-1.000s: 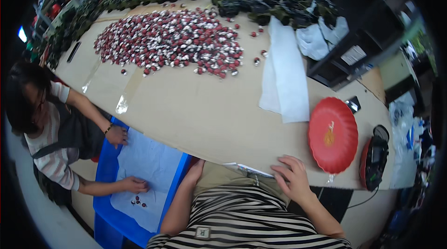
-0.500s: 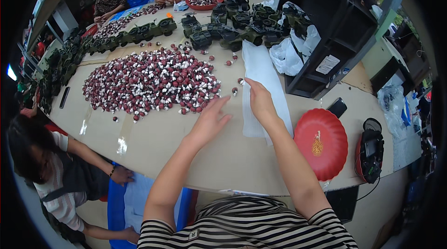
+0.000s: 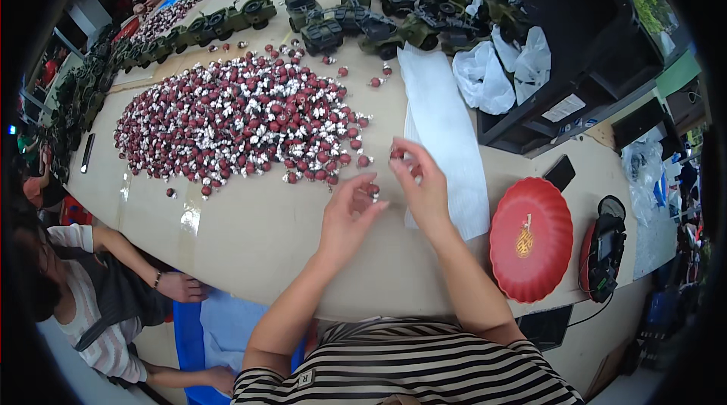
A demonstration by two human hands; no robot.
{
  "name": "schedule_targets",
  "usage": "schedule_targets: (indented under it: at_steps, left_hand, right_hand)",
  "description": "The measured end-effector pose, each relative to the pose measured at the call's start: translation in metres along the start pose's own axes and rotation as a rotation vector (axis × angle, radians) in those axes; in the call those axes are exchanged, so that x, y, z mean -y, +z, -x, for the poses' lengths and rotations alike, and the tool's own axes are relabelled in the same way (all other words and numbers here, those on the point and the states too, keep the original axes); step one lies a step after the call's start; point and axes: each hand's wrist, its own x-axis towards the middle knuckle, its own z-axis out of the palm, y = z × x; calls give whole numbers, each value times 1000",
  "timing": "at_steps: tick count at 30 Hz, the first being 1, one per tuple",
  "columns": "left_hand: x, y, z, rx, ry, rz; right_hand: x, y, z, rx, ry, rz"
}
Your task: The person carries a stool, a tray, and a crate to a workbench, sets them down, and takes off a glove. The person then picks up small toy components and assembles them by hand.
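Cupping bare fingers over a cardboard-covered table, a person in a striped top is handling small dark-red-and-silvery-white pieces near the right edge of a broad pile of them. The pile is lying within easy arm's reach, presumably so that pieces can be drawn off its near edge in ones and twos. The right hand is apparently pinching one piece at its fingertips, a light hold probably suiting something so small and round. The left hand is curling around another piece (whether it is gripped or merely sheltered there, one cannot tell). A white sheet is stretching out just beside the right hand, perhaps as soft padding, while a red scalloped dish is resting farther right, seemingly out of the way.

Both forearms are reaching forward from the lower edge and angling inward; the palms are roughly facing each other, with the right hand sitting slightly farther out and the fingers bending. At left, a co-worker is leaning by a blue bin.
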Motion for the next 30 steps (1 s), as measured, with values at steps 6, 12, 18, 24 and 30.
schedule_targets:
  at_steps: [6, 12, 18, 24, 30]
  left_hand:
    - [23, 2, 36, 3, -101, 174]
    - [26, 2, 35, 22, -63, 124]
    - [23, 3, 35, 28, -33, 29]
    - [19, 2, 33, 62, -34, 134]
    - [20, 2, 32, 82, -40, 94]
  right_hand:
    - [-21, -11, 69, 351, 379, -572]
    - [-34, -13, 76, 412, 357, -719]
    - [-38, -12, 75, 428, 339, -717]
    - [-35, -12, 74, 452, 330, -727]
    - [-37, -10, 74, 429, 299, -747]
